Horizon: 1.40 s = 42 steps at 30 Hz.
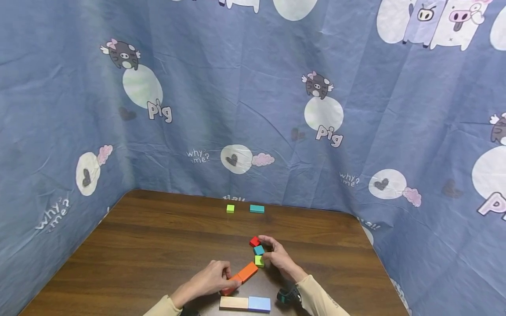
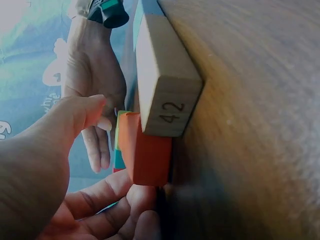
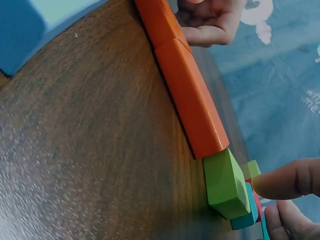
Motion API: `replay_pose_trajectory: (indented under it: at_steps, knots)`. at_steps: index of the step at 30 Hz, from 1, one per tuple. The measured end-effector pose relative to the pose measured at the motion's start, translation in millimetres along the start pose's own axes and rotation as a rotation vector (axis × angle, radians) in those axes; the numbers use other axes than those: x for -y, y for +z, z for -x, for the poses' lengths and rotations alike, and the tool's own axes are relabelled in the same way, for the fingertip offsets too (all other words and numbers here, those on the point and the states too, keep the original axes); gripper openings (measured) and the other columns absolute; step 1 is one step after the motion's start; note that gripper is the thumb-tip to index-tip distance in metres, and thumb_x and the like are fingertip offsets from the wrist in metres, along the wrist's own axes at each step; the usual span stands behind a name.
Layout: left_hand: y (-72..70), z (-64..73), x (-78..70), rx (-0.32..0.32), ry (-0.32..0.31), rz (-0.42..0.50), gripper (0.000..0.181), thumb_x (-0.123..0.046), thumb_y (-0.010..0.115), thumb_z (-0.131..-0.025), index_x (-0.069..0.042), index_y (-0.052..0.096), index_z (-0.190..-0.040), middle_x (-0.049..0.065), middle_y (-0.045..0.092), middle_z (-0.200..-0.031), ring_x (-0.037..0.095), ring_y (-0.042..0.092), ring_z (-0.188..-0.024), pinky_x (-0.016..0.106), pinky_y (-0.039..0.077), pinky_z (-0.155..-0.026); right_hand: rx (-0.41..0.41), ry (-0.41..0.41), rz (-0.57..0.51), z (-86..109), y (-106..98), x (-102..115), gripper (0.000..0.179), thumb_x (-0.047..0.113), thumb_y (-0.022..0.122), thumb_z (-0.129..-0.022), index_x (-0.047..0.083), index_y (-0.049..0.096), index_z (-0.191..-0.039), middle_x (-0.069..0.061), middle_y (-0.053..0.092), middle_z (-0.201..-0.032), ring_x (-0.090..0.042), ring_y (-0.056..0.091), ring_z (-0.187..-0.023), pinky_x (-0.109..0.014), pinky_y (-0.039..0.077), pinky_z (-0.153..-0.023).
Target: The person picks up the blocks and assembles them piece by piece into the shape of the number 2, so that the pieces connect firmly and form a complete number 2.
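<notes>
My left hand (image 1: 215,276) is at the nearer of two orange blocks (image 1: 247,271) laid end to end in a slanting line. Its fingers curl against that block's far side, and the thumb hangs over the near one in the head view. At the upper end of this line, a lime green block (image 3: 225,182), a teal block (image 1: 258,250) and a red block (image 1: 254,241) continue the row. My right hand (image 1: 280,259) reaches around these small blocks from the right, thumb beside the green one and forefinger near the red one, fingers spread.
A plain wooden block (image 2: 162,75) marked 42 and a light blue block (image 1: 259,304) lie end to end near the front edge. At the back of the brown table (image 1: 170,237) sit a green cube (image 1: 230,209) and a teal oblong block (image 1: 257,209). Blue patterned cloth (image 1: 253,109) hangs behind.
</notes>
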<state>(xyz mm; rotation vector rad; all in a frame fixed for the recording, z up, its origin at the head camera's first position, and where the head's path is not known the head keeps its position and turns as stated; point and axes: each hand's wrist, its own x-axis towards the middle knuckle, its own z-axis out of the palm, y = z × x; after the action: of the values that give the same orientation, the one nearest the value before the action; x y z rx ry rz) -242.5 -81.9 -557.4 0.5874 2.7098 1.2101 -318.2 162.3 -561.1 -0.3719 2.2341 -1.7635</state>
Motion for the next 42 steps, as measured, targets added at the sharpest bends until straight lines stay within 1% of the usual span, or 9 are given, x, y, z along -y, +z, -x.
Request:
replay_pose_trajectory:
  at_steps: [6, 10, 15, 20, 25, 30, 35, 39, 42]
  knots:
    - [-10.0, -4.0, -2.8, 0.067, -0.010, 0.009, 0.039, -0.051, 0.072, -0.079, -0.016, 0.058, -0.071, -0.012, 0.050, -0.060, 0.001, 0.041, -0.052, 0.020, 0.030, -0.045, 0.004, -0.037, 0.031, -0.7, 0.7, 0.5, 0.067, -0.010, 0.060, -0.070, -0.001, 0.047, -0.135, -0.024, 0.049, -0.135, -0.034, 0.047, -0.114, -0.030, 0.038, -0.086]
    - [-19.8, -9.9, -5.4, 0.163, -0.023, 0.054, 0.041, -0.052, 0.068, -0.083, -0.013, 0.060, -0.071, -0.009, 0.053, -0.058, 0.002, 0.045, -0.051, 0.020, 0.033, -0.046, -0.005, -0.056, 0.047, -2.8, 0.0, -3.9, 0.066, -0.010, 0.061, -0.070, 0.000, 0.048, -0.135, -0.022, 0.050, -0.133, -0.032, 0.047, -0.112, -0.030, 0.039, -0.085]
    - [-35.7, -21.4, -4.5, 0.316, -0.093, 0.156, 0.043, -0.045, 0.064, -0.090, -0.004, 0.065, -0.076, 0.003, 0.064, -0.062, 0.007, 0.056, -0.054, 0.025, 0.047, -0.050, -0.003, -0.049, 0.053, -1.1, 0.2, -3.9, 0.067, -0.009, 0.061, -0.070, 0.001, 0.049, -0.135, -0.022, 0.049, -0.136, -0.033, 0.046, -0.115, -0.031, 0.038, -0.087]
    - [-54.3, -39.6, 2.6, 0.389, -0.155, 0.202, 0.036, -0.032, 0.065, -0.091, 0.002, 0.067, -0.081, 0.003, 0.063, -0.064, 0.008, 0.056, -0.056, 0.027, 0.050, -0.054, -0.005, -0.040, 0.082, 0.7, -0.5, -3.8, 0.066, -0.010, 0.060, -0.071, 0.002, 0.049, -0.135, -0.021, 0.048, -0.137, -0.031, 0.046, -0.114, -0.030, 0.039, -0.086]
    - [-70.8, -62.7, 11.8, 0.375, -0.195, 0.230, 0.017, -0.014, 0.067, -0.087, 0.003, 0.067, -0.083, 0.001, 0.060, -0.066, 0.009, 0.054, -0.058, 0.025, 0.048, -0.055, -0.007, -0.083, 0.124, 0.8, -1.6, -5.9, 0.064, -0.009, 0.059, -0.071, -0.001, 0.049, -0.134, -0.022, 0.050, -0.134, -0.027, 0.048, -0.109, -0.027, 0.039, -0.085]
    - [-77.9, -86.0, 24.0, 0.354, -0.198, 0.231, 0.009, -0.006, 0.067, -0.085, 0.002, 0.069, -0.086, 0.004, 0.064, -0.070, 0.009, 0.056, -0.061, 0.024, 0.049, -0.057, 0.000, -0.100, 0.130, 0.3, -1.3, -7.4, 0.064, -0.008, 0.061, -0.071, -0.001, 0.049, -0.134, -0.022, 0.051, -0.134, -0.027, 0.048, -0.110, -0.027, 0.039, -0.086]
    - [-79.1, -106.4, 34.5, 0.320, -0.200, 0.312, 0.012, 0.000, 0.064, -0.084, 0.007, 0.067, -0.093, 0.009, 0.070, -0.080, 0.010, 0.060, -0.065, 0.026, 0.052, -0.062, -0.007, -0.080, 0.105, 0.4, 0.9, -6.7, 0.064, -0.008, 0.061, -0.071, -0.001, 0.049, -0.134, -0.023, 0.050, -0.135, -0.031, 0.048, -0.112, -0.028, 0.039, -0.085]
    - [-78.5, -120.9, 40.8, 0.251, -0.177, 0.375, 0.017, 0.001, 0.065, -0.084, 0.010, 0.065, -0.099, 0.017, 0.072, -0.088, 0.017, 0.068, -0.075, 0.035, 0.056, -0.071, -0.019, -0.063, 0.088, 0.8, 2.9, -5.7, 0.063, -0.009, 0.061, -0.072, 0.000, 0.049, -0.134, -0.023, 0.049, -0.136, -0.033, 0.046, -0.114, -0.029, 0.039, -0.085]
    - [-75.5, -131.0, 46.7, 0.189, -0.153, 0.418, 0.023, 0.002, 0.065, -0.084, 0.013, 0.063, -0.105, 0.019, 0.071, -0.092, 0.019, 0.070, -0.080, 0.036, 0.056, -0.074, -0.027, -0.051, 0.084, 0.5, 4.1, -5.6, 0.063, -0.009, 0.061, -0.072, 0.002, 0.050, -0.134, -0.020, 0.050, -0.137, -0.032, 0.046, -0.116, -0.029, 0.038, -0.087]
